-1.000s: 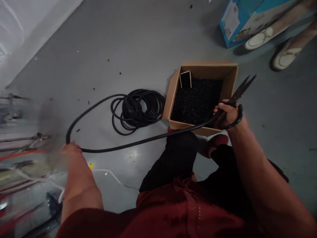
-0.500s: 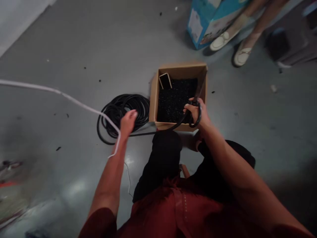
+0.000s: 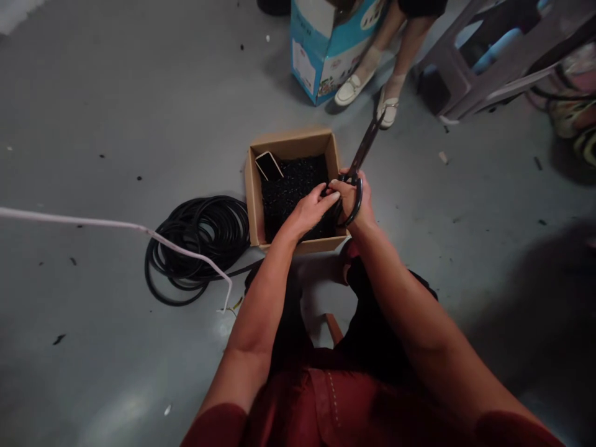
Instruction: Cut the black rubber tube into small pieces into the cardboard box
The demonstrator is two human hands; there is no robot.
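My right hand (image 3: 357, 197) is closed round the black handles of a large pair of scissors (image 3: 365, 148), their blades pointing up and away past the box's right side. My left hand (image 3: 311, 212) meets it over the box, thumb and fingers pinched on what looks like the end of a black tube; the hands mostly hide it. That tube runs back under my left forearm to a loose coil of black tube (image 3: 209, 233) on the floor. Below my hands, the open cardboard box (image 3: 254, 205) holds a mass of small black pieces (image 3: 295, 183) and a small dark, light-rimmed box (image 3: 269, 166).
A white cord (image 3: 186, 249) hangs across the left, above the coil. Beyond the cardboard box are a blue carton (image 3: 305, 59), another person's feet in white shoes (image 3: 351, 90) and a grey plastic stool (image 3: 451, 87). Black scraps dot the grey floor (image 3: 116, 112).
My left hand has moved right, from over the coil to my right hand above the box. The scissors stay in my right hand. The view has shifted, showing more of the stool.
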